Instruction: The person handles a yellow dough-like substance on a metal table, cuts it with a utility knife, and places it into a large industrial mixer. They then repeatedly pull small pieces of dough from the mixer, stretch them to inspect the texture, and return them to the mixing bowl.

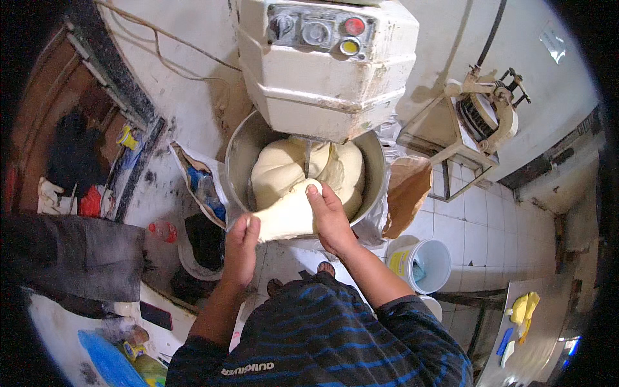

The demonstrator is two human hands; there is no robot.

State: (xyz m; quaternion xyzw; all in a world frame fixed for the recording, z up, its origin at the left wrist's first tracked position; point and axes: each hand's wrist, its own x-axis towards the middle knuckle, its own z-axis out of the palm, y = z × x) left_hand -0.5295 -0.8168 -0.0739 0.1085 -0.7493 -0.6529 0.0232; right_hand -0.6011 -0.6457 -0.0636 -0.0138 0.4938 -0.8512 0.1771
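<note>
A pale piece of dough (288, 213) is stretched between my two hands at the near rim of a metal mixing bowl (240, 155). My left hand (241, 248) is closed round its lower left end. At the upper right end, my right hand (330, 216) grips it with the thumb on top. Behind it, a big mass of smooth dough (278, 166) fills much of the bowl, with a metal bar standing in its middle. Whether the stretched piece still joins that mass, I cannot tell. Over the bowl hangs the white mixer head (322, 90) with its knobs and buttons.
Right of the bowl stand an open paper sack (407, 197) and a white bucket (431, 264). A machine on a metal stand (483, 116) is farther right. At left are an open sack (200, 184), a dark cloth (84, 258) and a phone (156, 315).
</note>
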